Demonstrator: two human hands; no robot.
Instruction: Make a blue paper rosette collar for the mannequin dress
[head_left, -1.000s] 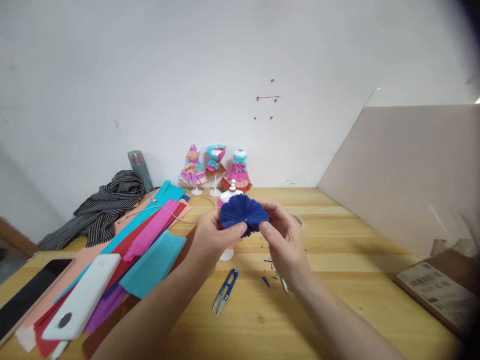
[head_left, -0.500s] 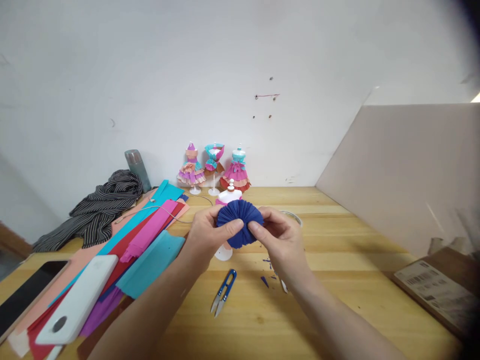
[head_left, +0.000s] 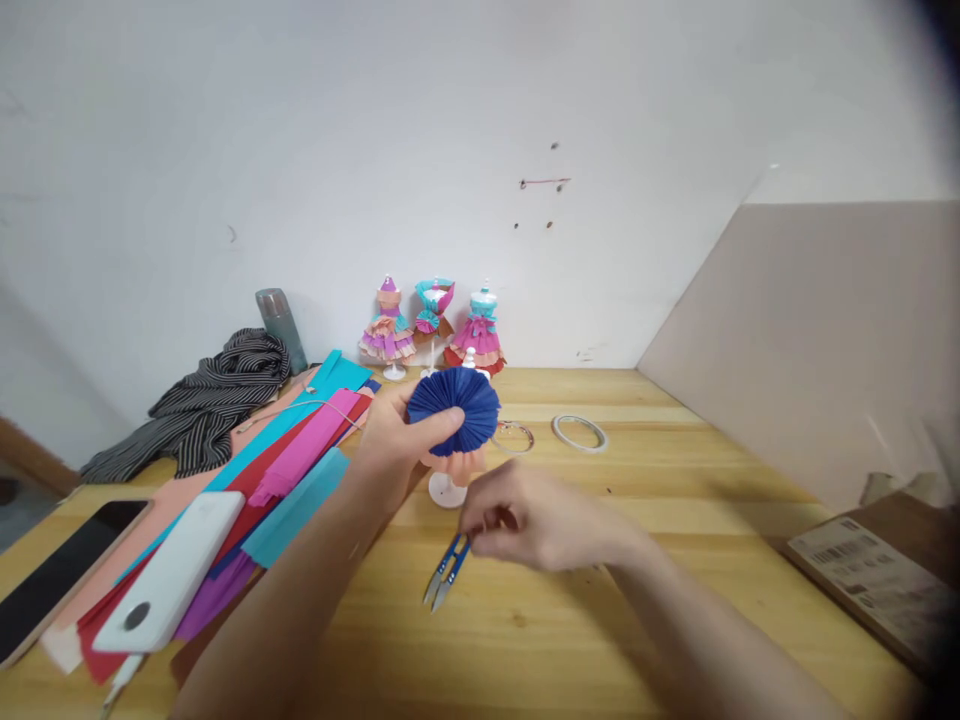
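A round fan of dark blue pleated paper [head_left: 465, 395] is pinched in my left hand [head_left: 401, 440], with the thumb pressed near its middle and the fingers behind. Lower down, my right hand [head_left: 544, 515] has its fingertips closed at the handle end of the blue thread snips [head_left: 448, 572]. Those snips lie on the table with their blades pointing toward me, a little apart. Just behind the paper fan is a small dress form on a white base [head_left: 447, 490]; its pale peach skirt shows, while most of its body is hidden.
Three little dress forms [head_left: 388, 330] in paper dresses stand by the wall. Coloured crepe paper [head_left: 300, 450], a white power bank [head_left: 176, 570], a phone [head_left: 67, 570], a striped cloth [head_left: 217, 400] and a flask [head_left: 280, 325] occupy the left. Tape rolls [head_left: 580, 434] and a cardboard box [head_left: 877, 570] are right.
My right hand has let go of the pleated fan and moved down to the snips' handles. The left hand keeps the fan, now spread more evenly into a circle. The view has shifted slightly.
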